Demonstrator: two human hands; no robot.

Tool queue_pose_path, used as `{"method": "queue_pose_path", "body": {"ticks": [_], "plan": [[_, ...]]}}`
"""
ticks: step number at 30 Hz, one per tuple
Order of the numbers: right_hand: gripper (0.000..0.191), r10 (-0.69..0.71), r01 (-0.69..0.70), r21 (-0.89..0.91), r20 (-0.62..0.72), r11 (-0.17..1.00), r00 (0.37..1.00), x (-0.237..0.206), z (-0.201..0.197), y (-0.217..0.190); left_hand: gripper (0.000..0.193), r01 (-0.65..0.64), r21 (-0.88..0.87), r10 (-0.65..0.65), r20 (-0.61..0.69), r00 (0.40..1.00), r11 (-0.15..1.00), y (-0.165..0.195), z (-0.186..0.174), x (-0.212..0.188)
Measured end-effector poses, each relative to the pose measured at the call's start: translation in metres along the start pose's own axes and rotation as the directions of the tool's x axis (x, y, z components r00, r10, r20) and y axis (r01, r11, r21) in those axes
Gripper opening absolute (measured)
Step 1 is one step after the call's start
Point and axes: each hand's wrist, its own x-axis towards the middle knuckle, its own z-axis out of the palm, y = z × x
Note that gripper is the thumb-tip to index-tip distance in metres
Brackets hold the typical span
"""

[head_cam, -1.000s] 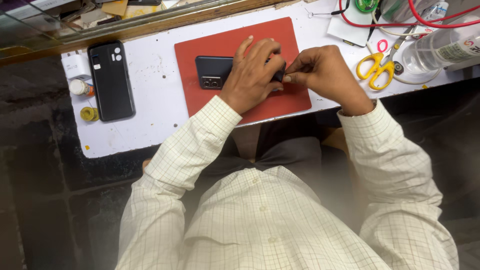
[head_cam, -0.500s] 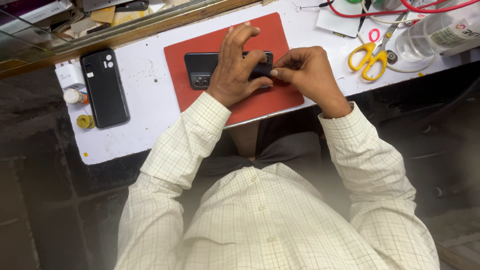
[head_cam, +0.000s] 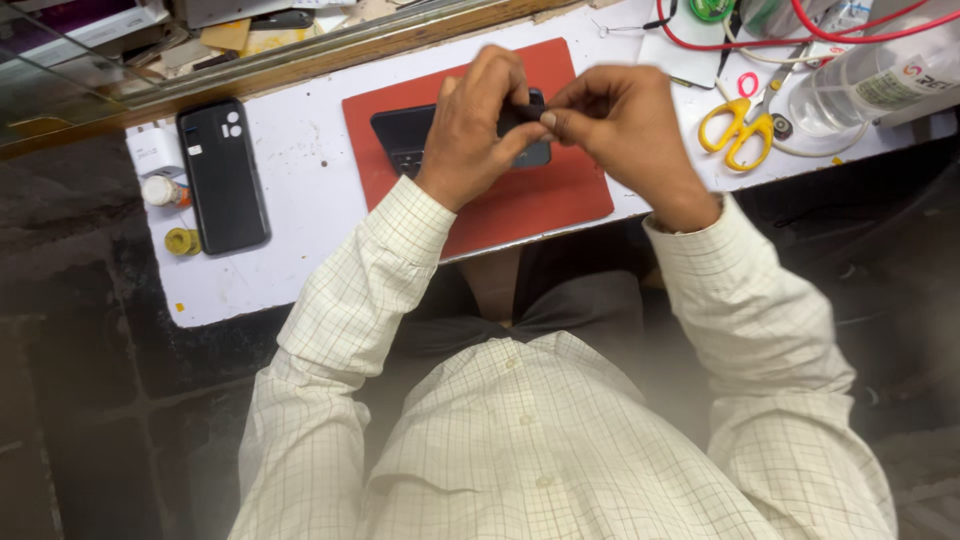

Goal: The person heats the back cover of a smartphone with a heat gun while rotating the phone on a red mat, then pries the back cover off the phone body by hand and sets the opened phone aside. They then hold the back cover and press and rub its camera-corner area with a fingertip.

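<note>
A dark phone (head_cam: 410, 135) is being kept on the red mat (head_cam: 520, 205), which is lying on the white table (head_cam: 310, 190), and it is being covered over its right half by the two hands. The left hand (head_cam: 475, 125) is being laid across the phone from the near side, with its fingers curled down over the far edge and its thumb pressed toward the right hand (head_cam: 620, 125). The right hand is being held just beside the left, at the phone's right end, with thumb and forefinger pinched together; whether a small part is being gripped between them, or only the phone's edge, cannot be told, since the fingertips are blurred and the spot is being hidden by the left thumb. Only the left end of the phone and a strip of its near right corner are being shown; the middle is being hidden under the left palm. The phone's long axis is being kept running left to right, roughly in line with the mat's long edge, with the end bearing what looks like the camera block pointing left. A second black phone (head_cam: 222, 175) is lying well apart at the left of the table, its long axis running away from the person, and yellow scissors (head_cam: 735, 125) are resting to the right of the mat
</note>
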Motion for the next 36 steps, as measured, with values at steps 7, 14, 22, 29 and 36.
{"method": "queue_pose_path", "body": {"ticks": [7, 14, 22, 29, 36], "plan": [[0.009, -0.204, 0.249, -0.338, 0.163, 0.908, 0.965, 0.032, -0.010, -0.043, 0.056, -0.084, -0.183, 0.050, -0.184, 0.982, 0.979, -0.010, -0.021, 0.007], [0.009, -0.227, 0.270, -0.344, 0.162, 0.899, 0.960, 0.036, 0.001, -0.048, 0.109, -0.266, 0.229, 0.315, -0.213, 0.925, 0.936, -0.009, -0.029, 0.004], [0.010, -0.178, 0.245, -0.348, 0.212, 0.905, 0.961, 0.042, 0.005, -0.078, 0.091, -0.256, 0.113, 0.278, -0.292, 0.915, 0.960, -0.007, -0.024, 0.006], [0.017, -0.357, 0.488, -0.578, 0.333, 0.654, 0.873, 0.038, -0.004, -0.091, 0.077, -0.194, 0.056, 0.200, -0.409, 0.890, 0.979, 0.007, -0.011, 0.009], [0.018, -0.179, 0.304, -0.459, 0.294, 0.835, 0.939, 0.071, -0.013, -0.056, 0.026, -0.029, -0.431, -0.002, -0.073, 0.997, 0.902, -0.028, -0.035, 0.026]]}}
